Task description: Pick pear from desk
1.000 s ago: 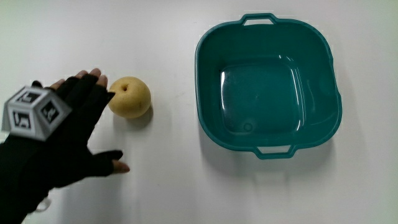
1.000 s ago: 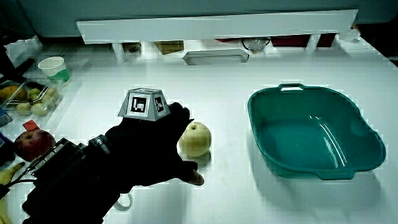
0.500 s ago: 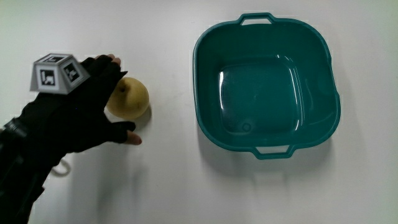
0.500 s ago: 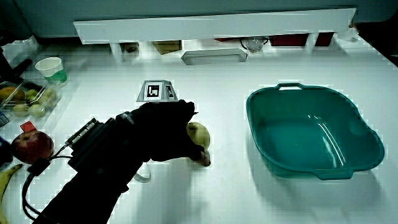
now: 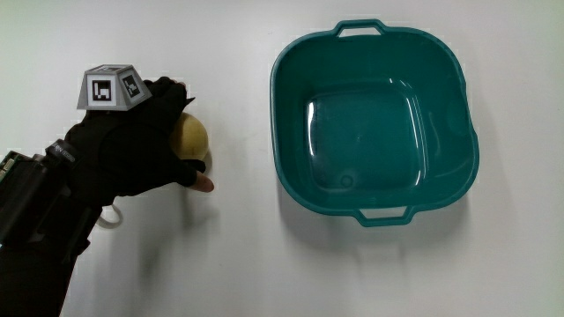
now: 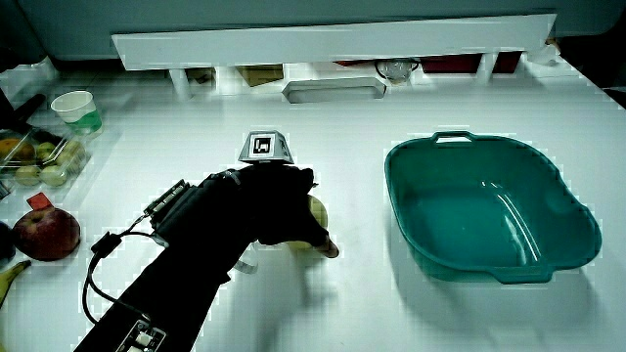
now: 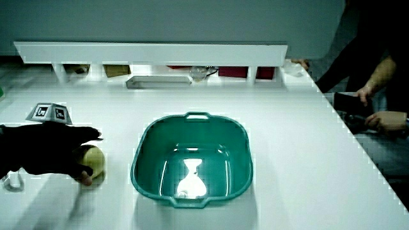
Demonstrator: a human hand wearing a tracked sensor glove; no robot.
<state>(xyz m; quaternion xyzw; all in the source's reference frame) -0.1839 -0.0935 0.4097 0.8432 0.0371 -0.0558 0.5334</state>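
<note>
Pear: yellow-green, smooth, rounded; sits on the counter beside the basin, well apart from it. Mostly covered by the hand in the main view; in both side views only a curved part of it shows past the glove.
Hand: black fabric glove, matte, draped over the pear; forearm runs from it toward the person's edge of the counter.
Fingers: curled around the pear, wrapped over its top, with the bare thumb tip pressed at the side of the fruit nearer the person. The grip looks closed on the pear; the fruit rests on the counter.
Cube: small, grey-white, hard-edged, on the back of the glove; black square markings on its faces, no readable words.
Basin: teal plastic, glossy, square with rounded corners, a loop handle on two rims; inside shows only reflections.
Counter: white, smooth, even.
Apple: red, round, at the counter's edge in a side view, well apart from the pear.
Cup: small, pale with green, near the partition.
Partition: low, white, with small openings under it; contents too small to make out.
Writing: none legible on any item.
</note>
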